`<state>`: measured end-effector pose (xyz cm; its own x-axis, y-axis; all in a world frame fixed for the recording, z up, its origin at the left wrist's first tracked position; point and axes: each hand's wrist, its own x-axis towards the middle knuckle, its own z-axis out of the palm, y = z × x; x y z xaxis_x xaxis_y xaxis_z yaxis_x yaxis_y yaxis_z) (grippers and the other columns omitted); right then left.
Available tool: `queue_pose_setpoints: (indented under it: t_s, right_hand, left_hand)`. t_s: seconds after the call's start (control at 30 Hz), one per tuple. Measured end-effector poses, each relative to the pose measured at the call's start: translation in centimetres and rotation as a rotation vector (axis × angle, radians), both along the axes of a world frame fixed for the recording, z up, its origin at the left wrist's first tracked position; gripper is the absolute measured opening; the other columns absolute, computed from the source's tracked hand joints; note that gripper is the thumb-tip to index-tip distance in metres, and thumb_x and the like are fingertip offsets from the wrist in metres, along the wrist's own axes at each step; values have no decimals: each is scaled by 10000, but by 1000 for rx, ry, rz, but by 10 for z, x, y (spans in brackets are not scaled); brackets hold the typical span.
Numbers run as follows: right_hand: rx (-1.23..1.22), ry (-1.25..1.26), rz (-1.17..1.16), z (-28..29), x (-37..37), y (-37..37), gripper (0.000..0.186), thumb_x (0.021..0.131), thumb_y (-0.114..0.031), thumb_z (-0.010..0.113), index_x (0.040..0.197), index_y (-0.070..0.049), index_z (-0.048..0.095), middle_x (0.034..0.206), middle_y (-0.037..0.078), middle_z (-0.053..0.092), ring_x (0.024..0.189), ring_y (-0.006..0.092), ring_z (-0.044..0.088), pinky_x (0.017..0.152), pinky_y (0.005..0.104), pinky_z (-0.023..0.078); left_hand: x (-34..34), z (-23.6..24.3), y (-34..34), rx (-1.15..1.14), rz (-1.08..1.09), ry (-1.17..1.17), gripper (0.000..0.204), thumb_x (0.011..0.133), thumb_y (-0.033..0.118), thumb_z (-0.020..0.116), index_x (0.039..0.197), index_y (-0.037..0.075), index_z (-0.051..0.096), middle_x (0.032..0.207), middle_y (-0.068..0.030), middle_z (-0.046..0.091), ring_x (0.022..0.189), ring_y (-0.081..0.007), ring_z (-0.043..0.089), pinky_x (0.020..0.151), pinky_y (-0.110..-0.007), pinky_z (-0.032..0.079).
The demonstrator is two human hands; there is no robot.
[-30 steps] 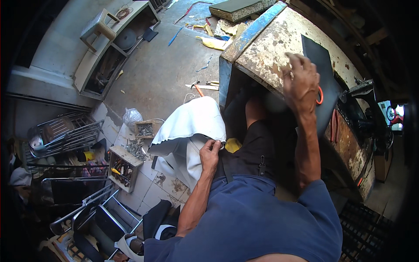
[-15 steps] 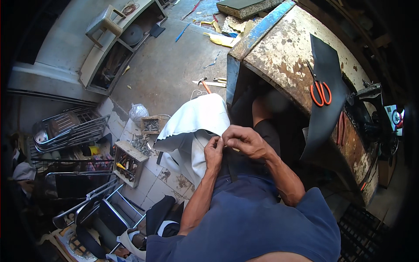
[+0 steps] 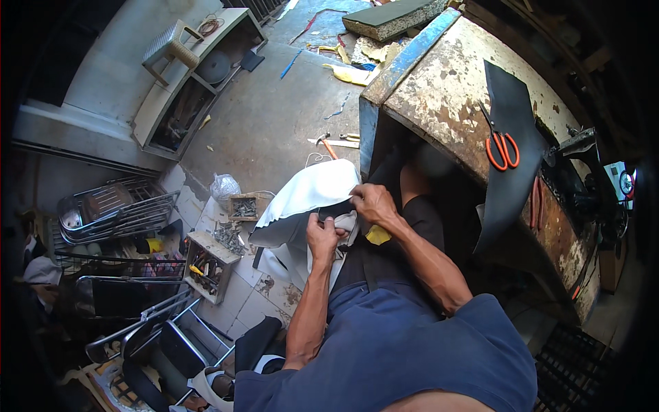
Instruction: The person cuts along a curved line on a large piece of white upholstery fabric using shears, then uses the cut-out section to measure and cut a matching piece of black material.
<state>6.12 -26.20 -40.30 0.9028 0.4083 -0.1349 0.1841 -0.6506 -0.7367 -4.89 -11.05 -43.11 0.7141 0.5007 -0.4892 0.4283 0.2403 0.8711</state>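
A large white sheet of material lies folded over my left thigh. My left hand grips its lower edge, fingers closed on it. My right hand pinches the sheet's upper right edge, just beside the left hand. A yellow scrap sits on my lap under the right wrist. On the rusty workbench to the right lie orange-handled scissors on a black sheet, out of reach of both hands.
A hammer lies on the concrete floor ahead. Wooden boxes of nails stand to my left, with metal chairs beyond. A sewing machine stands at the bench's right end. Low shelves stand by the far wall.
My right hand came off the workbench and down to the white sheet on my lap, joining the left hand. It now holds the sheet's upper edge.
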Motion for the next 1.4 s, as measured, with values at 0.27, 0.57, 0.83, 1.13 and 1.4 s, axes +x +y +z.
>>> queue_pose_setpoints:
  t_s: [0.27, 0.57, 0.83, 1.13, 1.4]
  right_hand:
    - [171, 143, -105, 11, 9, -8, 276, 848, -262, 677, 986, -35, 752, 933, 209, 735, 901, 367, 722, 841, 429, 555]
    - [257, 125, -44, 9, 3, -11, 299, 873, -289, 695, 1034, -41, 738, 944, 209, 735, 910, 356, 725, 823, 425, 552]
    - [285, 278, -81, 18, -13, -25, 345, 878, -285, 719, 1121, -42, 713, 890, 170, 738, 843, 268, 729, 767, 383, 554]
    - [528, 434, -214, -17, -27, -34, 328, 873, -189, 723, 1160, -33, 694, 817, 72, 717, 761, 126, 663, 711, 297, 517]
    - [473, 418, -223, -12, -28, -33, 313, 890, -185, 724, 1159, -30, 685, 808, 43, 702, 744, 96, 634, 690, 286, 510]
  left_hand:
    - [2, 16, 20, 373, 47, -17, 144, 969, 104, 619, 1030, -22, 585, 864, -86, 596, 642, -133, 626, 571, -299, 552]
    - [7, 54, -19, 965, -298, -305, 197, 888, 80, 677, 1077, 30, 653, 905, -112, 558, 744, -240, 571, 706, -370, 488]
    - [-5, 39, -47, 742, -333, -188, 143, 895, 113, 695, 989, 10, 662, 878, -113, 615, 687, -237, 612, 660, -374, 504]
    - [-2, 33, -60, 768, -328, -187, 171, 931, 161, 668, 1009, 15, 711, 907, -137, 670, 708, -269, 657, 669, -380, 522]
    - [7, 11, -57, 774, -339, -192, 139, 967, 150, 615, 961, 20, 663, 874, -104, 668, 710, -222, 645, 673, -372, 514]
